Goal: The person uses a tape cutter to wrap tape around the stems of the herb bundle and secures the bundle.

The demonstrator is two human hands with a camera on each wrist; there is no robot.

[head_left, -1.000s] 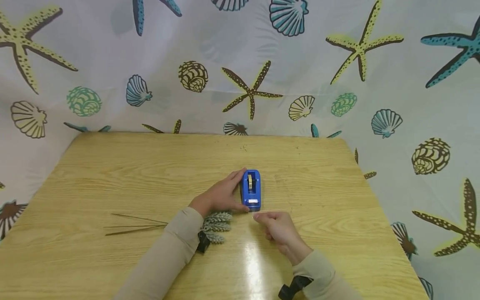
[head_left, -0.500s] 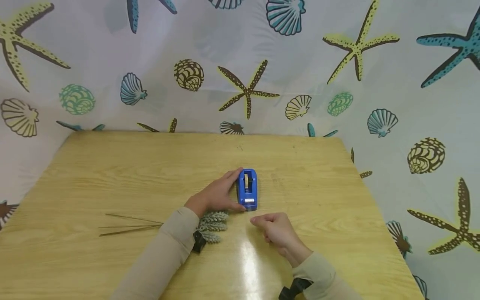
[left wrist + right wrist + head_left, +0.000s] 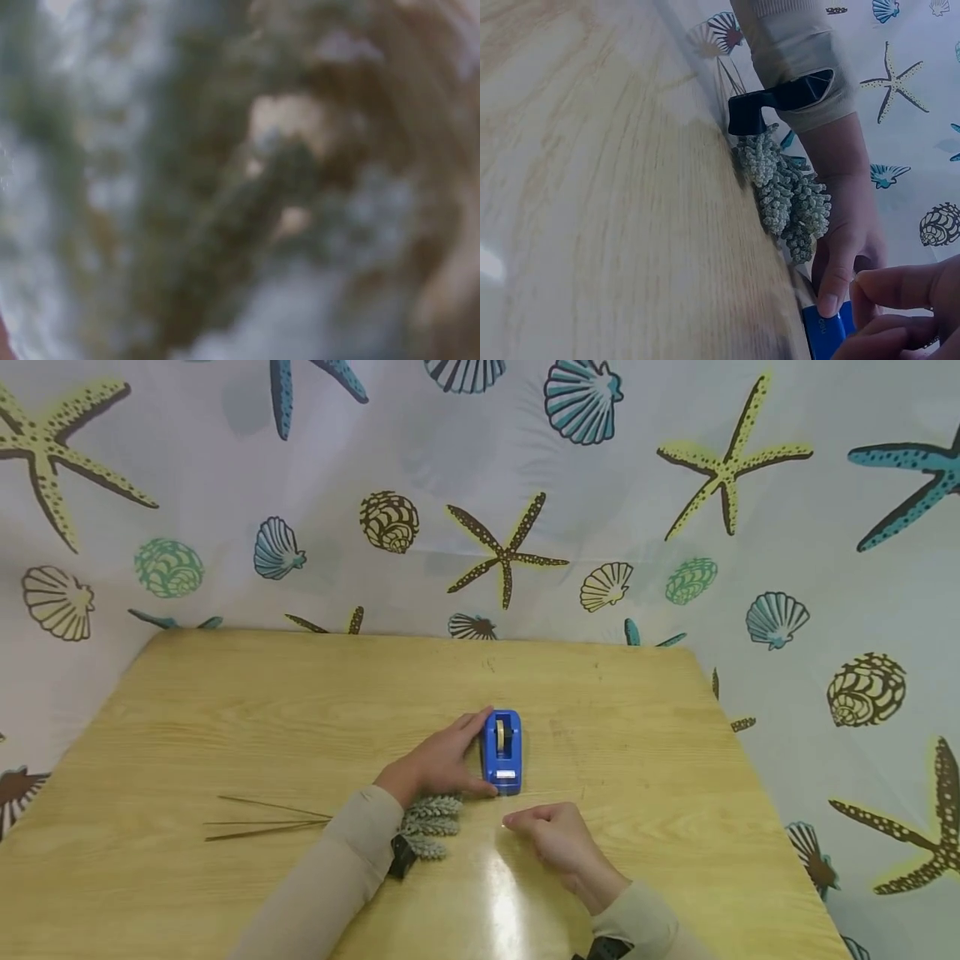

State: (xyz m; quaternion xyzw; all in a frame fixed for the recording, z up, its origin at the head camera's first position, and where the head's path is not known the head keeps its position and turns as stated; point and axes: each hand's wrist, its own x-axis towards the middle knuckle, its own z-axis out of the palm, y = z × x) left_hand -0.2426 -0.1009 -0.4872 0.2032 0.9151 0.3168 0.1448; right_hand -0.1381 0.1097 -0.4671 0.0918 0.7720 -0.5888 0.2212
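Farther from the dispenser (image 3: 504,763) sits the right hand (image 3: 560,841).

Blurred grey-green, whitish-mottled foliage (image 3: 116,187) is crowding most of view; pale beige patch (image 3: 292,120) is showing above middle, brownish blur (image 3: 431,127) spanning right side.

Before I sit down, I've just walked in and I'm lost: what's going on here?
A person's left hand holds the blue tape dispenser on the wooden table. The right hand, nearer the person, apparently pinches clear tape, though the tape is barely visible. The left forearm passes over grey-green plant sprigs.
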